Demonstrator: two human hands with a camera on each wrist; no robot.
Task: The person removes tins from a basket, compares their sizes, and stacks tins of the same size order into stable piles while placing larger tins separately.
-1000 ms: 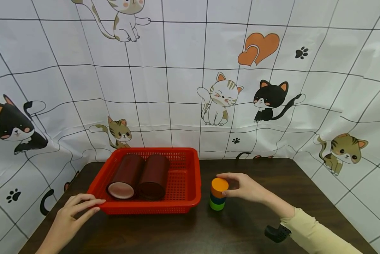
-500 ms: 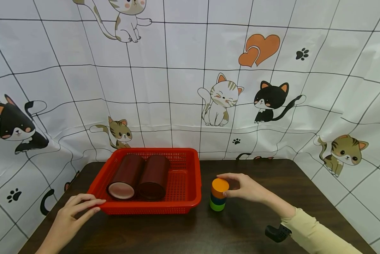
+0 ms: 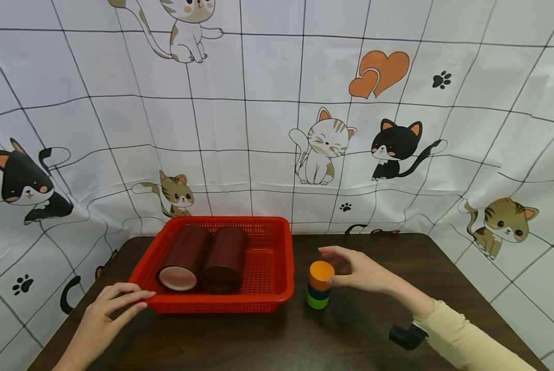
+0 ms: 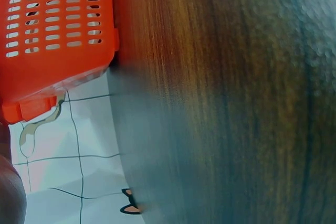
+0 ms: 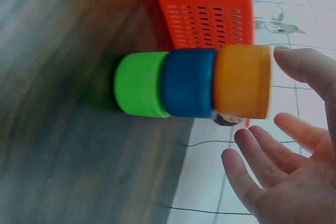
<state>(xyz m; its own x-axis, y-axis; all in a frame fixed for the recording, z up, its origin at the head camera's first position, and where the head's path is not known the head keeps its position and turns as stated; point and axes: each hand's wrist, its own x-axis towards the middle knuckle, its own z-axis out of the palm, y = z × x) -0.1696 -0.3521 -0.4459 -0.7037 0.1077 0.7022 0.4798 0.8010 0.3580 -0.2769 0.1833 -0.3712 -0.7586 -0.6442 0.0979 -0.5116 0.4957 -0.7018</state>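
Note:
On the table stands a stack of three short round pieces: an orange one (image 3: 321, 273) on top, a dark blue one (image 5: 189, 83) in the middle and a green one (image 3: 317, 301) at the bottom. My right hand (image 3: 360, 270) is beside the orange piece; in the right wrist view its fingers are spread and apart from the stack. My left hand (image 3: 105, 319) rests its fingers on the near left corner of the red plastic basket (image 3: 212, 304). Two dark brown cylinders (image 3: 186, 252) lie side by side in that basket; the left one shows a pale pinkish end.
The dark wooden table (image 3: 374, 330) extends around the basket and stack. A white grid sheet (image 3: 258, 129) printed with cartoon cats hangs behind and at the sides. A black wrist device (image 3: 408, 336) sits at the right sleeve.
My right hand's fingers have loosened and lifted away from the orange piece. The stack stays standing in place. My left hand and the basket have not moved.

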